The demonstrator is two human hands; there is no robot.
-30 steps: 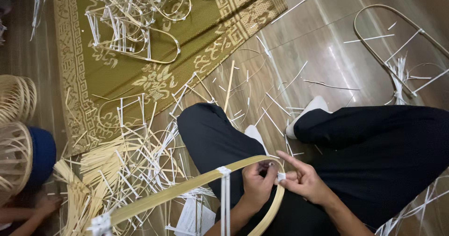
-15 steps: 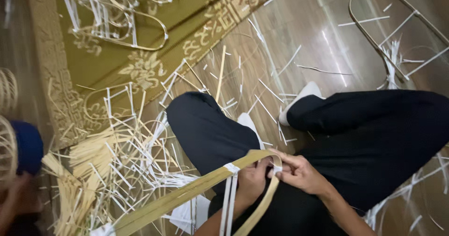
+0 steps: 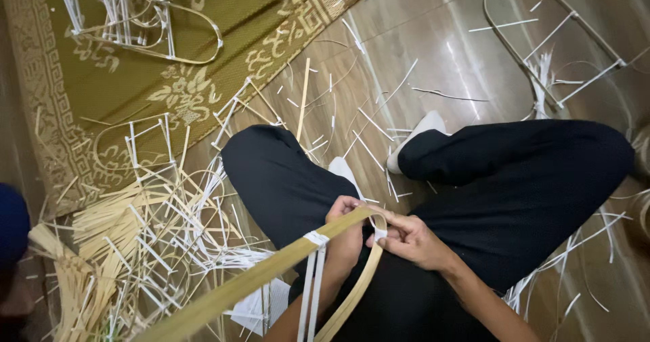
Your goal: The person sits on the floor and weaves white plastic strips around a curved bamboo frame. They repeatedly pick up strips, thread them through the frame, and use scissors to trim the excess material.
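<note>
Bamboo strip, bent into a loop, is gripped by the left hand; the right hand pinches white tape; any slack could spring the loop open.

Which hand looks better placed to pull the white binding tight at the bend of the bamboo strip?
Probably the right hand: its fingertips pinch the white binding at the bend. The left hand grips the bamboo strip beside it, steadying it.

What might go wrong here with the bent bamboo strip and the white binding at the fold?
1. The bamboo strip is bent sharply between the left hand and right hand; it may spring open or crack at the fold.
2. The white binding hangs loose and could slip.
3. Loose cut strips beside the legs could snag.
</note>
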